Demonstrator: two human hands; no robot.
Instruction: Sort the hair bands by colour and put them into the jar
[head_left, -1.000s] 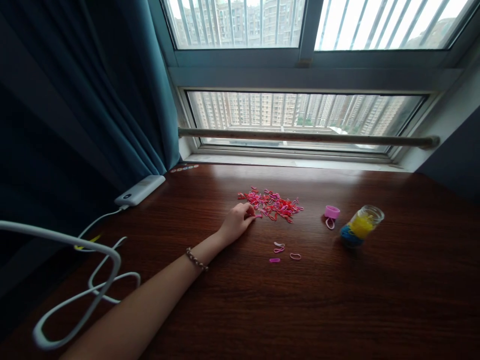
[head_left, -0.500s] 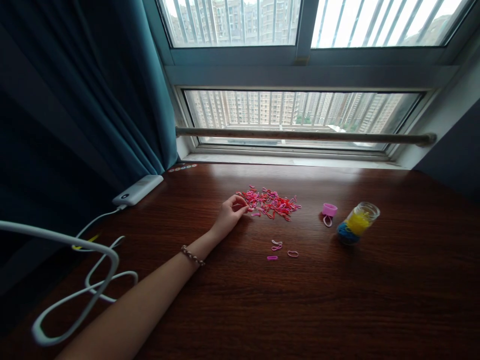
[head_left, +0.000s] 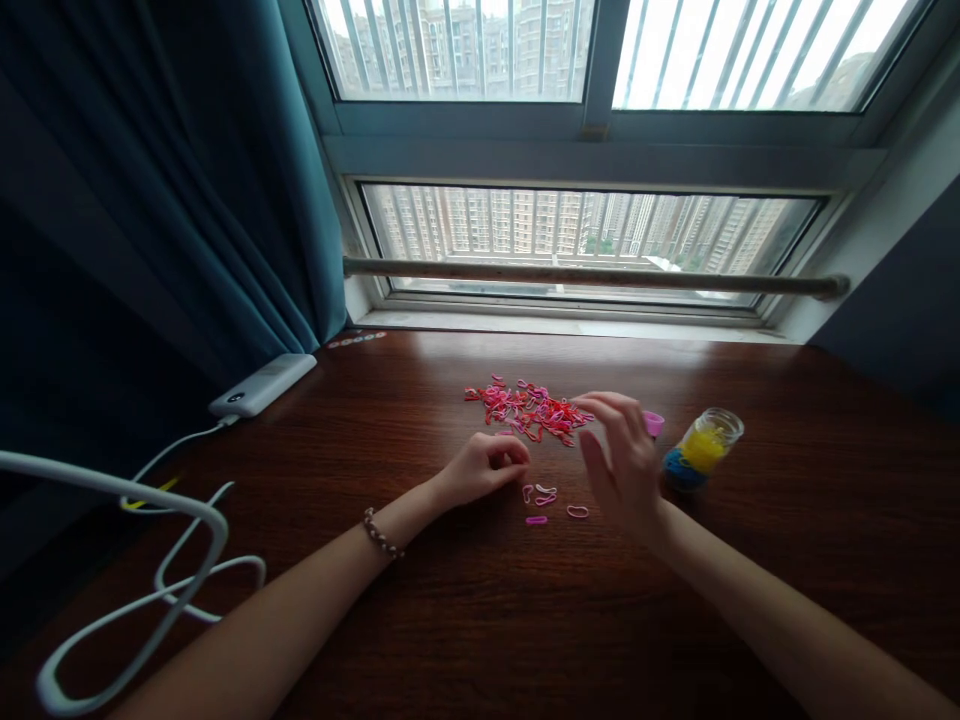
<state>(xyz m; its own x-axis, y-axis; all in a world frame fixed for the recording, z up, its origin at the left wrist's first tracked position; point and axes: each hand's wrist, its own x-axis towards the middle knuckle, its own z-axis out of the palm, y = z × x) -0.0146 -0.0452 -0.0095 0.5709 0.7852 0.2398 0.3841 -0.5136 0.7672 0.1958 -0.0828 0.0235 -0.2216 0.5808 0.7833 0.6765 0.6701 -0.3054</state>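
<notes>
My left hand (head_left: 487, 470) rests low over the dark wooden table, thumb and fingers curled into a pinch. Whatever lies between the fingertips is too small to make out. Just in front of them is a pink rubber band (head_left: 527, 494), close to several other loose bands: a whitish band (head_left: 546, 489), a pale pink band (head_left: 577, 512) and a magenta band (head_left: 536, 520). My right hand (head_left: 621, 465) is raised with fingers apart and nothing visible in it, at the right end of a loose heap of red and pink rubber bands (head_left: 525, 408). It partly hides a small pink cup (head_left: 654, 424).
A glass jar (head_left: 703, 448) with blue and yellow contents stands tilted-looking at the right. On the left lie a white power strip (head_left: 266, 384) and a looped white cable (head_left: 214, 525). Beyond the table are a blue curtain (head_left: 225, 180) and a window with a rail (head_left: 585, 272).
My left hand has moved from the heap towards me and right, to the loose bands. One more pink band now lies there. My right hand has come into view from the right.
</notes>
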